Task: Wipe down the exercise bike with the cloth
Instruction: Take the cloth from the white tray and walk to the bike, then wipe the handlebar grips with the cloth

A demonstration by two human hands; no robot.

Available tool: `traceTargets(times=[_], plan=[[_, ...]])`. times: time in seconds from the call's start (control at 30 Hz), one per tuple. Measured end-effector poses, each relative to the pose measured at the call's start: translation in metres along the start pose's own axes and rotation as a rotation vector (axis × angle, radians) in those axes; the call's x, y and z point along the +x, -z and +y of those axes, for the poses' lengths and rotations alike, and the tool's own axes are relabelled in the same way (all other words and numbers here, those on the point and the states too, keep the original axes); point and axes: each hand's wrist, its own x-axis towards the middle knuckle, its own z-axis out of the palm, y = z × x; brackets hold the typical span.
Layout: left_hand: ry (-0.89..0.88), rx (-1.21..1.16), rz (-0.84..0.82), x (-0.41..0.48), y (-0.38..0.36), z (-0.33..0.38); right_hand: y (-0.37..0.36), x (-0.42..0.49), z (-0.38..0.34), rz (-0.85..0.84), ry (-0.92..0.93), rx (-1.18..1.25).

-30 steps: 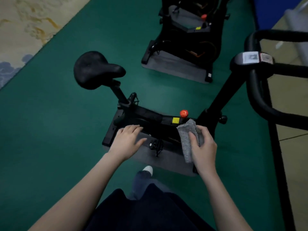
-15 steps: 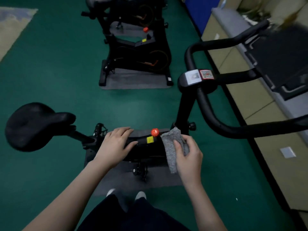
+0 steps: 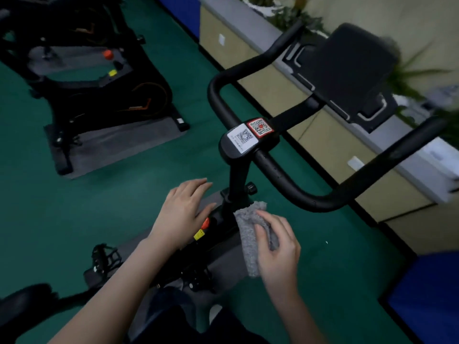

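The black exercise bike (image 3: 238, 177) stands in front of me, its looping handlebars (image 3: 293, 184) reaching right and its saddle (image 3: 22, 304) at the lower left. A grey cloth (image 3: 247, 234) lies against the frame at the foot of the handlebar post, just right of the orange knob (image 3: 205, 223). My right hand (image 3: 278, 247) holds the cloth, fingers over its top and thumb tucked against its side. My left hand (image 3: 183, 212) rests flat on the frame left of the knob, fingers straight.
A second black bike (image 3: 99, 95) stands on a grey mat at the upper left. A beige ledge with plants (image 3: 323, 135) runs along the right. A blue pad (image 3: 427, 301) sits at the lower right. Green carpet (image 3: 74, 219) covers the floor. A pedal (image 3: 104, 256) sticks out lower left.
The view has swung right and upward, sliding the saddle to the lower left corner. My left hand has moved along the frame toward the knob. The cloth stays near the post.
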Motion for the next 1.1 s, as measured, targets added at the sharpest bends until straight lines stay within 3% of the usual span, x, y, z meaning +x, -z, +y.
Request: traceTargets(times=[0.37, 0.5, 0.83, 0.97, 1.1], plan=[[-0.277, -0.214, 0.038, 0.074, 0.041, -0.047, -0.043, 0.036, -0.066, 0.603, 0.013, -0.298], [-0.409, -0.229, 0.071, 0.099, 0.05, -0.041, -0.049, 0.074, -0.077, 0.731, 0.006, -0.418], [-0.69, -0.307, 0.127, 0.139, 0.051, 0.004, -0.081, 0.117, -0.08, 0.654, -0.095, -0.546], [-0.733, -0.3, 0.112, 0.147, 0.045, 0.009, -0.077, 0.11, -0.079, 0.549, -0.111, -0.587], [-0.749, -0.327, 0.109, 0.149, 0.039, 0.008, -0.063, 0.099, -0.077, 0.562, -0.132, -0.662]])
